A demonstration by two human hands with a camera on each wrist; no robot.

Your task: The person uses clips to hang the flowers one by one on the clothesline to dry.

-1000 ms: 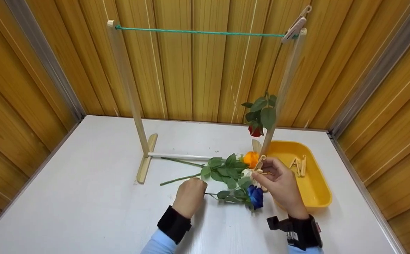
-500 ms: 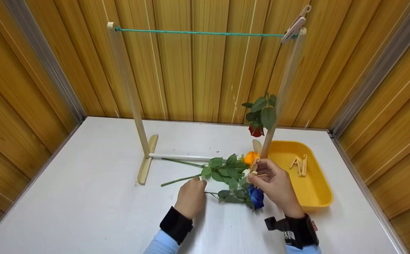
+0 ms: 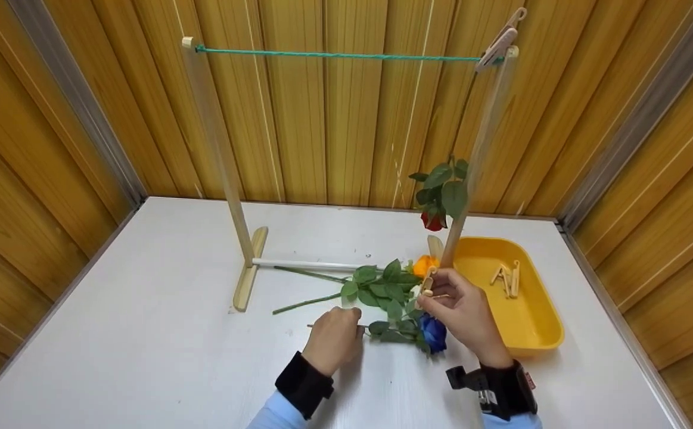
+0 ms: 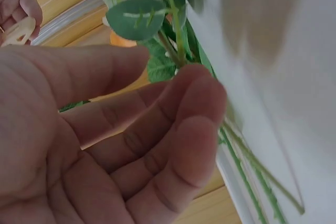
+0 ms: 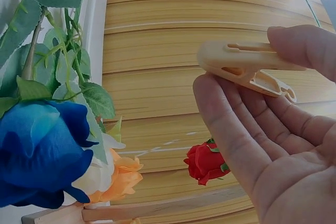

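A blue rose (image 3: 433,332) lies on the white table, its stem running left beneath my left hand (image 3: 335,339). In the left wrist view, the bent fingertips (image 4: 195,145) are right at that stem (image 4: 265,169), with the thumb apart from them. Just above the flower heads, my right hand (image 3: 468,313) pinches a beige clothespin (image 5: 241,61) between thumb and fingers. Behind the blue rose lie an orange rose (image 3: 423,266) and a white rose (image 5: 100,174), mostly hidden in the head view by the right hand.
A wooden stand (image 3: 238,226) carries a green string (image 3: 334,55). A clothespin (image 3: 497,49) at its right end holds a red rose (image 3: 434,221) hanging head down. The yellow tray (image 3: 540,316) at right contains several clothespins (image 3: 512,280). Wood-patterned walls (image 3: 352,131) enclose the table.
My left hand has slid right along the blue rose's stem, and the stem's end now shows left of it. My right hand moved slightly left with the clothespin, then stayed nearly still.
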